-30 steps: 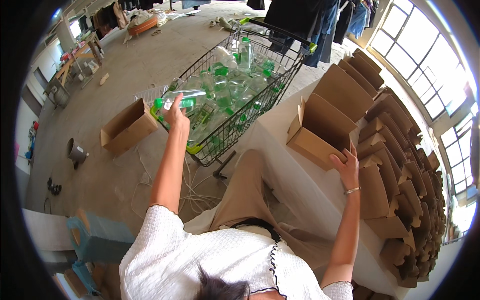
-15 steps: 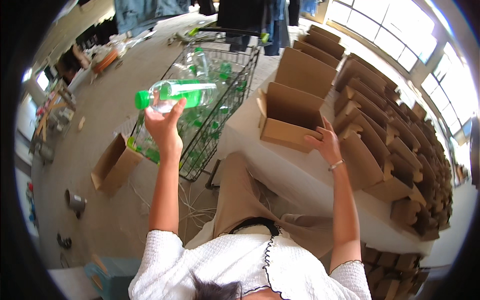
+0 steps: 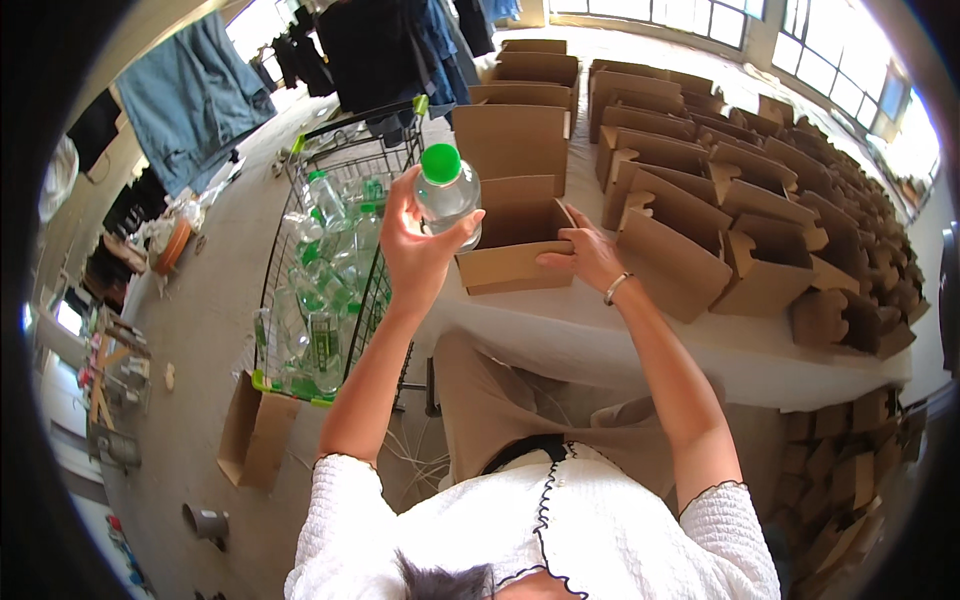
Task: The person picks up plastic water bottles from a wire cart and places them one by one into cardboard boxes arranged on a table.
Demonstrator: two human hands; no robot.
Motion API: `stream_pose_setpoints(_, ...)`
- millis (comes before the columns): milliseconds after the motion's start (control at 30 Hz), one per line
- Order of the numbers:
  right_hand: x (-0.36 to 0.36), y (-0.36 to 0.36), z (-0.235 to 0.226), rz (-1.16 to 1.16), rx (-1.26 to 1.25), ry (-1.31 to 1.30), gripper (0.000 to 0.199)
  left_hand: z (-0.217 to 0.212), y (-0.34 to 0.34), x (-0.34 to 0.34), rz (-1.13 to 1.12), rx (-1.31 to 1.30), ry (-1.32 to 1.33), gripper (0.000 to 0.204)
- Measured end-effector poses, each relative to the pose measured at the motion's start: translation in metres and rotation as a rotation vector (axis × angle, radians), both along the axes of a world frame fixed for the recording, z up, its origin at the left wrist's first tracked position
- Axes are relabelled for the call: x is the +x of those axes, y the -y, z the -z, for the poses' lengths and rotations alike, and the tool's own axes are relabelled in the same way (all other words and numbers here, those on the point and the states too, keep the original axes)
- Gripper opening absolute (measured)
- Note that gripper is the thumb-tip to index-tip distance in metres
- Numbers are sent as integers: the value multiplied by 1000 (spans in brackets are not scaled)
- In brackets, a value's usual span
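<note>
A clear plastic bottle (image 3: pixel 447 198) with a green cap is gripped in my left hand (image 3: pixel 412 240), its cap tilted up toward me. It is held beside the near left part of an open cardboard box (image 3: pixel 515 272) on the white-covered table. My right hand (image 3: pixel 590 255) pinches the right end of that box's front wall, thumb on the outside and fingers over the edge. Its inside is dark, and I cannot see whether anything lies in it. To the left, a black wire cart (image 3: pixel 268 300) with green corners holds several more bottles (image 3: pixel 325 345) with green caps.
Rows of open cardboard boxes (image 3: pixel 690 225) fill the table (image 3: pixel 640 345) to the right and behind. Another box (image 3: pixel 255 430) lies on the floor by the cart, near a grey cup-shaped object (image 3: pixel 205 522). Clothes (image 3: pixel 195 105) hang at the back. More cartons (image 3: pixel 850 480) are stacked at lower right.
My left hand has brought the bottle rightward from over the cart to the box and turned it from sideways to cap-up. My view has swung right; my right hand still holds the box.
</note>
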State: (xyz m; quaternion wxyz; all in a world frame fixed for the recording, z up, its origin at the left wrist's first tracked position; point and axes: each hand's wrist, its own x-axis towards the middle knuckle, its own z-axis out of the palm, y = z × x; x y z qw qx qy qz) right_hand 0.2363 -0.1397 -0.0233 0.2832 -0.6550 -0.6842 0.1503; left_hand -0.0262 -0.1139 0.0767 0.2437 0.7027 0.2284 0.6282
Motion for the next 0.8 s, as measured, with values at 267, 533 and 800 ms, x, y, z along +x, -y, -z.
stream_pose_setpoints(267, 7, -2, 11, 32, 26, 21, 83, -1, -33, 52, -12, -120, -492, 67)
stream_pose_setpoints(533, -3, 10, -1, 33, 10, 25, 114, 13, -50, 72, -52, -1, -874, 70)
stream_pose_setpoints(800, -4, 6, -3, 19, -19, -5, 119, 17, -59, 85, -52, -147, -1222, 73)
